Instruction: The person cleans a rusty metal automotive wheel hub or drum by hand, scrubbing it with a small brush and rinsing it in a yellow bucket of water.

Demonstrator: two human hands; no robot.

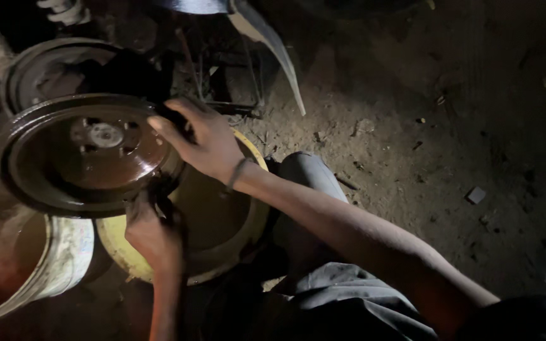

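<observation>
The drum [90, 155], a dark round metal disc with a raised rim, is held over the dirt floor [412, 139] above 2 tubs, its open face turned up toward the camera and tilted a little, the hub holes showing near its middle. It is round, so it has no clear long axis; its flat plane lies close to level.

The right hand [200, 142] comes in from the lower right, forearm stretched across the knee [304, 170], wrist bent, and its grip is closed over the drum's right rim with the thumb on top. The left hand [153, 233] rises from below, its grip curled on the drum's lower rim; what else it may hold is too dark to tell.

Under the drum's right part sits a yellow tub [222, 252]; just beside it on the left stands a pale bucket [64, 252] with brown liquid. Behind the drum, toward the floor's upper left corner, lies a second dark round part [39, 69], and a curved pale strip [273, 44] leans near the top middle. Small scraps lie scattered on the floor to the right.
</observation>
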